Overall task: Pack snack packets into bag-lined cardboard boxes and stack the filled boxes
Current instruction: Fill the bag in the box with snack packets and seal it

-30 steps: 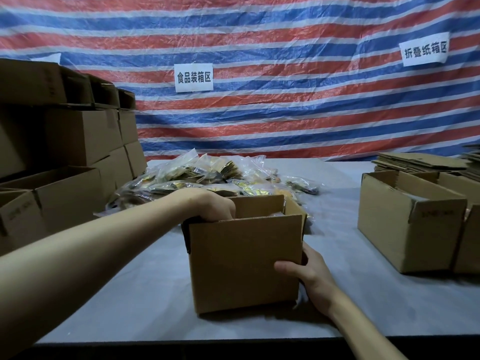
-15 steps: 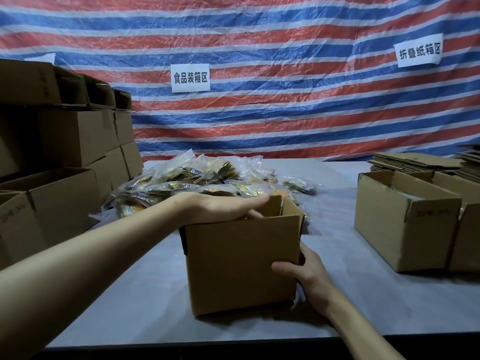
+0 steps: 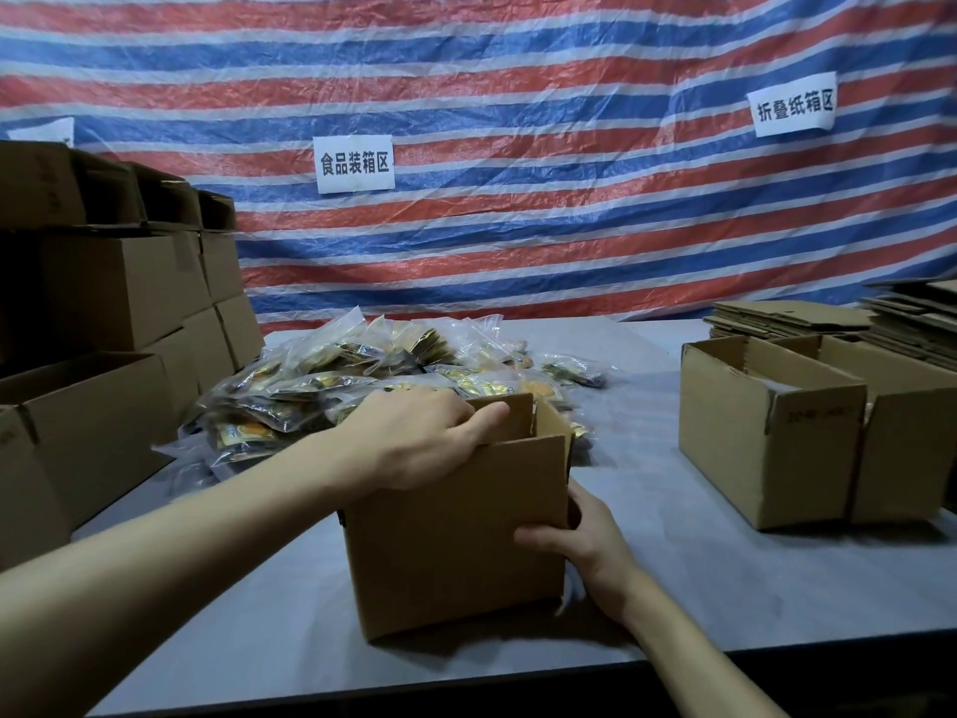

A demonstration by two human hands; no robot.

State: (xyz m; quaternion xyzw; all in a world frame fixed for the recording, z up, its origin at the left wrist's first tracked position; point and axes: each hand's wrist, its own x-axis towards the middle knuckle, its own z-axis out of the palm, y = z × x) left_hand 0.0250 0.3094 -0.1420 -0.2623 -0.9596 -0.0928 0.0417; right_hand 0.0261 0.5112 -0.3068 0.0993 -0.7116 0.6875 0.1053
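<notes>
A brown cardboard box (image 3: 455, 541) stands on the grey table in front of me, its top flaps up. My left hand (image 3: 414, 437) lies over the box's top left edge, thumb on the near flap and fingers curled over the rim. My right hand (image 3: 575, 541) holds the box's lower right corner, thumb on the front face and fingers round the side. Behind the box lies a heap of snack packets (image 3: 362, 370) in clear bags. The inside of the box is hidden.
Stacked cardboard boxes (image 3: 103, 303) rise along the left. Two open boxes (image 3: 766, 432) stand at the right, with flat folded cartons (image 3: 787, 318) behind them. A striped tarpaulin with paper signs hangs at the back. The table edge (image 3: 466, 681) runs close below the box.
My left hand came up out of the box and now grips its top edge with the thumb on the near flap. My right hand has stayed at the lower right corner.
</notes>
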